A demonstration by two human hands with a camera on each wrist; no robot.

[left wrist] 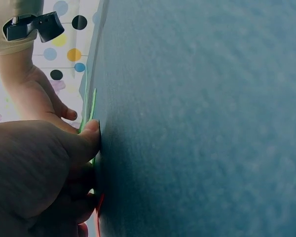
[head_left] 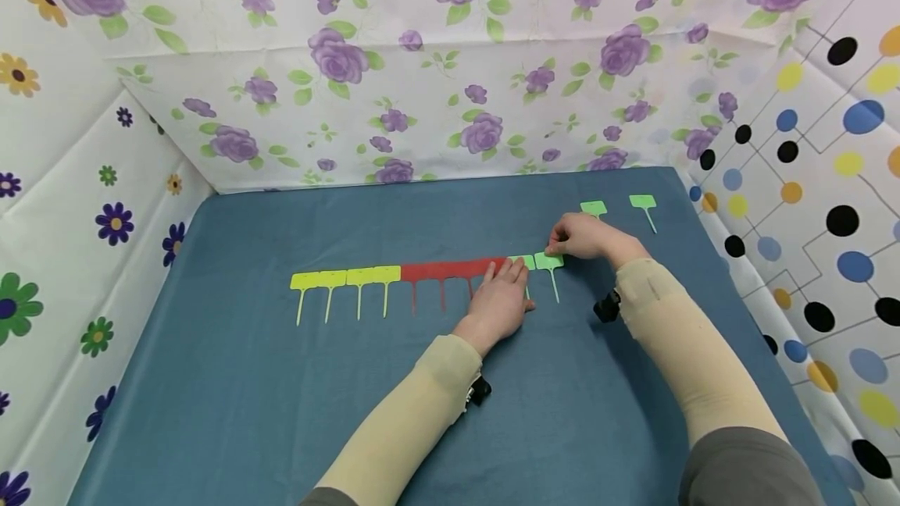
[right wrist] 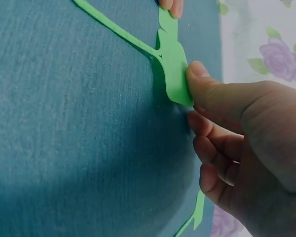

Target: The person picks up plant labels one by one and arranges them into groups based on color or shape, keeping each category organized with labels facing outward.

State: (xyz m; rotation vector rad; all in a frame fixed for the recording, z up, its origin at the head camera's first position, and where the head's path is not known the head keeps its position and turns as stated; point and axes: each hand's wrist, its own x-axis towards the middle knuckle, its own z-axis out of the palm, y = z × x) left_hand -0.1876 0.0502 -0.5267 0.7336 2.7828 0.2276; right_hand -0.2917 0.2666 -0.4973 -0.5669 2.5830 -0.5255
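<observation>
A row of T-shaped plant tags lies on the blue cloth, heads side by side: several yellow tags (head_left: 358,277) at left, then red tags (head_left: 436,270), then green ones. With extended fingers, my left hand (head_left: 495,303) presses on the row where red meets green, partly covering a green tag (head_left: 522,261). Between thumb and fingers, my right hand (head_left: 589,237) pinches the edge of the rightmost green tag (right wrist: 175,74) in the row. That tag's head meets its neighbour's in the right wrist view, and its stem points toward me in the head view.
Two loose green tags lie beyond my right hand: one (head_left: 593,208) just behind it, another (head_left: 643,201) farther right. Blue cloth (head_left: 211,381) covers the table. A flowered sheet (head_left: 281,115) hangs at the back, with patterned sheets at both sides.
</observation>
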